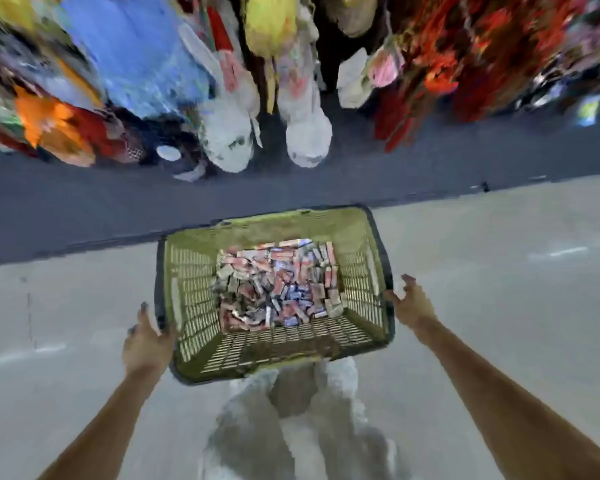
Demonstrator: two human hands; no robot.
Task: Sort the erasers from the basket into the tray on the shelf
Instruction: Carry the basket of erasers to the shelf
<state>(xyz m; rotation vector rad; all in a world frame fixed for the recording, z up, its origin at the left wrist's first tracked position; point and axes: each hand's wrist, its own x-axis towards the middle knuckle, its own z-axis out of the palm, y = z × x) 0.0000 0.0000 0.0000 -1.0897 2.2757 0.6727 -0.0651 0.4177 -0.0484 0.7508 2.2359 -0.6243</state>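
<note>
The basket [187, 299] of erasers [274, 285] is flanked by the left hand [146, 341] and right hand [413, 303]. Both are spread wide, nothing held. A two-sided lift is presumed intended.

Both bare arms reached forward | left hand [148, 341] turned palm inward, fingers [142, 311] straight and spread | right hand [414, 303] mirrored it, fingers splayed and relaxed

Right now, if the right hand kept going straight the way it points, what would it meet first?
Probably the dark right rim of the green plastic mesh basket: the right hand, fingers spread, angles in toward it and sits close. Blur hides whether they touch.
</note>
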